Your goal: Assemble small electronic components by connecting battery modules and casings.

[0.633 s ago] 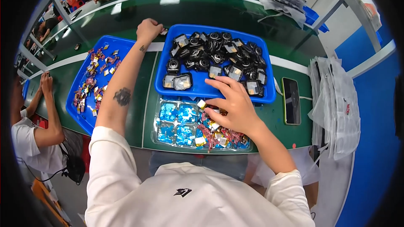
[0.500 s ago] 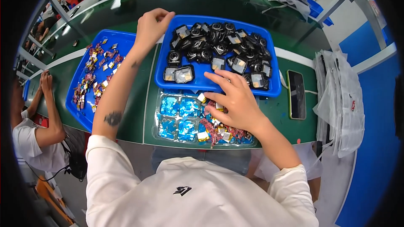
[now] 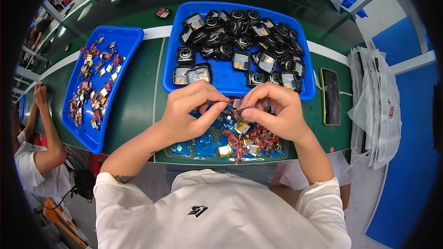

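My left hand (image 3: 194,111) and my right hand (image 3: 277,110) are close together over a clear plastic tray (image 3: 173,153). Between finger and thumb, my right hand pinches a small red circuit board (image 3: 237,110). The left hand's fingertips are pinched just beside it; what they hold is too small to make out. Below them in the tray lies a heap of red circuit boards (image 3: 263,140) with small silver-and-yellow batteries (image 3: 225,151). Blue film pieces (image 3: 206,145) show in the tray's compartments on the left.
Beyond my hands, a blue tray (image 3: 221,83) holds many black watch-like cases (image 3: 241,61). Another blue tray (image 3: 129,34) at left contains scattered boards and batteries. A black-and-red part (image 3: 163,13) lies behind. On the right are a phone (image 3: 330,97) and white plastic bags (image 3: 376,106). Someone sits at left.
My left hand has come down from the far tray's upper left corner to the clear tray. My right hand has closed on a board. A black-and-red part now shows on the table behind.
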The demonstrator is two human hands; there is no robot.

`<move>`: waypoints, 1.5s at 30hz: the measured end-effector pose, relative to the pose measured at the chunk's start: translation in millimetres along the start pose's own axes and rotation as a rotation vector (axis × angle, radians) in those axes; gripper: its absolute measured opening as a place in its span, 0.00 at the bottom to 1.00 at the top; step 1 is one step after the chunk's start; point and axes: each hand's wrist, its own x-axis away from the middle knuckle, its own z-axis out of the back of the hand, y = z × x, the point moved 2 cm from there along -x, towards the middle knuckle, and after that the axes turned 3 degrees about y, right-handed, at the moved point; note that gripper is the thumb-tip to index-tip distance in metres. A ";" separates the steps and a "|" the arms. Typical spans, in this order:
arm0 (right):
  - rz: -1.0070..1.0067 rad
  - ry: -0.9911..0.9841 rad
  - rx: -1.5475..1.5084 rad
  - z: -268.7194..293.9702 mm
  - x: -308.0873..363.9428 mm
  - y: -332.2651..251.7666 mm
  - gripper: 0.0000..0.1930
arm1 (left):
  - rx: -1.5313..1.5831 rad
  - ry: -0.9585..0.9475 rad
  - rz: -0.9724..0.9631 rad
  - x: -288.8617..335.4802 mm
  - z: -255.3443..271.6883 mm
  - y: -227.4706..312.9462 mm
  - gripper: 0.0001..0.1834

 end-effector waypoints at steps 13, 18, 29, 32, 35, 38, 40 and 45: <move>-0.275 0.118 -0.507 -6.7 -0.4 6.7 0.08 | 0.146 0.004 -0.008 1.9 -6.1 -0.5 0.10; -0.352 0.008 -0.555 -7.3 1.1 7.6 0.08 | 0.222 -0.027 0.014 1.9 -6.8 -1.1 0.08; -0.318 0.081 -0.516 -6.3 1.6 8.8 0.07 | 0.200 -0.022 0.049 3.2 -2.9 -2.8 0.04; -0.329 0.097 -0.512 -8.2 1.3 5.2 0.07 | 0.176 -0.009 0.047 4.0 -2.5 -1.4 0.03; -0.323 0.107 -0.506 -9.3 0.4 5.1 0.06 | 0.157 0.020 0.063 4.2 -3.2 -2.9 0.03; -0.312 0.088 -0.517 -9.1 1.0 6.4 0.06 | 0.204 0.026 0.097 3.7 -4.0 -4.2 0.03; -0.311 0.074 -0.516 -9.8 1.2 7.0 0.05 | 0.256 0.015 0.113 3.7 -4.3 -5.9 0.04; -0.552 -0.016 -0.609 -5.1 -0.5 7.6 0.06 | -0.077 0.039 -0.173 1.6 1.5 0.0 0.10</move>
